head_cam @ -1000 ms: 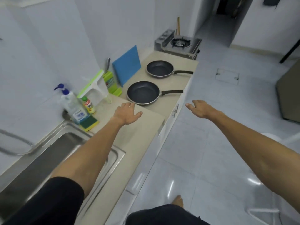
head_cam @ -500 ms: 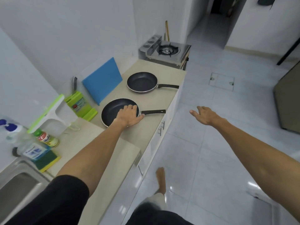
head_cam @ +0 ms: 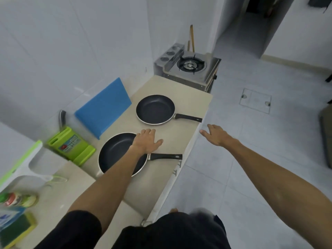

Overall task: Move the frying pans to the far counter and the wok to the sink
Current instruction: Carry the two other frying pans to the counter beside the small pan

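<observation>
Hovering open-fingered, left hand [head_cam: 146,141] overlaps near pan's [head_cam: 116,155] rim — right hand [head_cam: 215,134] open, beside counter [head_cam: 179,97].

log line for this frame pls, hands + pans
left hand: open, above near frying pan rim | right hand: open, empty, past counter edge | far frying pan: untouched

Two frying pans, the near pan [head_cam: 116,155] and the far pan [head_cam: 155,109], have dark matt non-stick insides, pale metal rims and black plastic-looking handles. They sit on a smooth beige counter [head_cam: 181,103] with a stone-like finish. The stove [head_cam: 190,69] is brushed metal; the floor [head_cam: 224,159] is glossy pale tile.
</observation>
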